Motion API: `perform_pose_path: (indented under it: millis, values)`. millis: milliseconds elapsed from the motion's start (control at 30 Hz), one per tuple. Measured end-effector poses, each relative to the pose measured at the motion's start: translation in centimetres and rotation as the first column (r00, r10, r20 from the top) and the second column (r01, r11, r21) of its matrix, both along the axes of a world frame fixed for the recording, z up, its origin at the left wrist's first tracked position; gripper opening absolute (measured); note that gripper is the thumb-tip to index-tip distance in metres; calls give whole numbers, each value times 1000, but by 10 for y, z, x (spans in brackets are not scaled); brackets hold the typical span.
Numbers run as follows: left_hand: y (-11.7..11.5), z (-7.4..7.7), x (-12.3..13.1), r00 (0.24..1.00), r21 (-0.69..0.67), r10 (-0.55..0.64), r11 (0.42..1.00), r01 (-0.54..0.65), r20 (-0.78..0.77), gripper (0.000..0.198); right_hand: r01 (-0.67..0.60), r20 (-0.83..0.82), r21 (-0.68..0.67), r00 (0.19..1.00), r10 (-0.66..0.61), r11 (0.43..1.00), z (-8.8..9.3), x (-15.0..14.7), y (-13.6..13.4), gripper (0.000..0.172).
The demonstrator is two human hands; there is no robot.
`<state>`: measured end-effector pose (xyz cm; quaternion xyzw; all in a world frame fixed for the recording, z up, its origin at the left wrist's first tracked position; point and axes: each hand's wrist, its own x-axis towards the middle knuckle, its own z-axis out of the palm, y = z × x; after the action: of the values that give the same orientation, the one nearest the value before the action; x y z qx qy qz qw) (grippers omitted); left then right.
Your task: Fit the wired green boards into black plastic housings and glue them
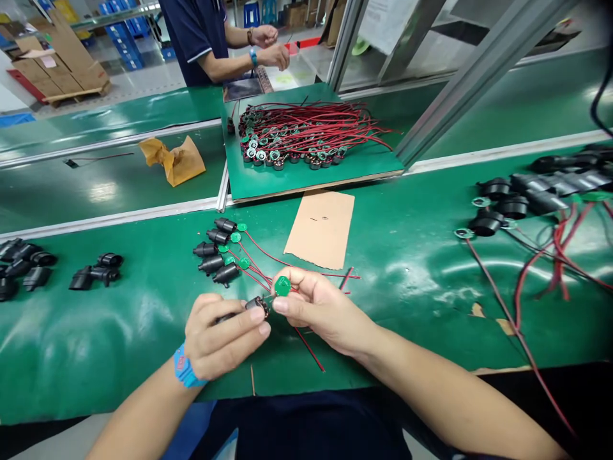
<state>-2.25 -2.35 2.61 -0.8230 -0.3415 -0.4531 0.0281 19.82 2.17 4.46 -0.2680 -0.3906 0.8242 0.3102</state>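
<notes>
My left hand (227,332), with a blue wristband (186,367), is closed around a small dark cylindrical motor (257,306) whose coil end points right. A green round circuit board (282,285) is pinched between the thumb and fingers of my right hand (318,306). The board sits close beside the motor, and thin leads seem to join them. Red and black wires run out below my right hand. Just beyond my hands lie several black plastic housings (211,249) with green boards and red wires attached.
A raised green board (316,176) carries a heap of wired motors (297,134). Cardboard (320,230) lies in front of it. More black housings (96,271) are at left, and wired ones (507,198) at right. Across the bench stands a co-worker (201,45). Crumpled brown paper (175,160) lies far left.
</notes>
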Motion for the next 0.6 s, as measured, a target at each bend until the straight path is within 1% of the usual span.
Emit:
perform_pose_path:
  millis: [67, 100, 167, 200, 233, 267, 300, 333, 367, 400, 433, 467, 500, 533, 567, 600]
  values:
    - [-2, 6, -5, 997, -2, -32, 999, 32, -70, 27, -44, 13, -34, 999, 44, 998, -3, -2, -1, 38]
    - [-3, 8, -7, 991, -24, -59, 998, 57, -122, 30, -57, 26, -36, 998, 58, 998, -4, -2, -1, 39]
    - [-5, 7, -8, 964, -142, -124, 985, 93, -233, 37, -41, 68, -13, 997, 42, 999, -5, -1, 0, 39]
    - [-6, 4, -6, 957, -198, -161, 974, 113, -243, 38, -16, 98, 25, 995, 14, 1000, -4, 1, 1, 37]
    - [-6, 1, -4, 966, -254, -166, 961, 113, -199, 38, 16, 134, 89, 991, -28, 996, -3, 2, 2, 34]
    - [-6, -2, 0, 985, -312, -135, 945, 96, -104, 38, 55, 173, 180, 981, -86, 982, -1, 4, 2, 30]
    - [-6, -5, 4, 997, -368, -77, 926, 80, 24, 39, 92, 212, 297, 964, -160, 950, 0, 6, 3, 25]
    - [-5, -6, 10, 987, -426, -2, 902, 71, 161, 42, 120, 244, 432, 939, -244, 894, 2, 8, 3, 20]
    - [-4, -6, 15, 957, -493, 76, 867, 75, 279, 46, 135, 259, 572, 906, -335, 809, 3, 10, 3, 14]
    - [-2, -4, 21, 918, -564, 145, 820, 97, 369, 49, 136, 256, 699, 869, -423, 702, 4, 12, 3, 10]
    - [0, -1, 26, 884, -636, 196, 759, 137, 424, 50, 123, 232, 805, 835, -499, 580, 4, 12, 2, 9]
    - [2, 2, 30, 856, -695, 233, 694, 186, 462, 49, 99, 197, 884, 806, -558, 457, 3, 13, 2, 8]
    - [4, 5, 34, 833, -742, 263, 628, 235, 487, 46, 72, 159, 937, 784, -600, 342, 1, 12, 2, 7]
    - [6, 8, 36, 815, -772, 283, 570, 281, 505, 42, 43, 122, 970, 765, -632, 240, -2, 11, 1, 7]
    - [7, 10, 37, 801, -787, 292, 527, 321, 522, 38, 9, 93, 989, 750, -655, 150, -5, 10, 1, 7]
    - [8, 11, 38, 792, -793, 294, 498, 350, 534, 36, -30, 72, 997, 738, -671, 74, -9, 9, 1, 9]
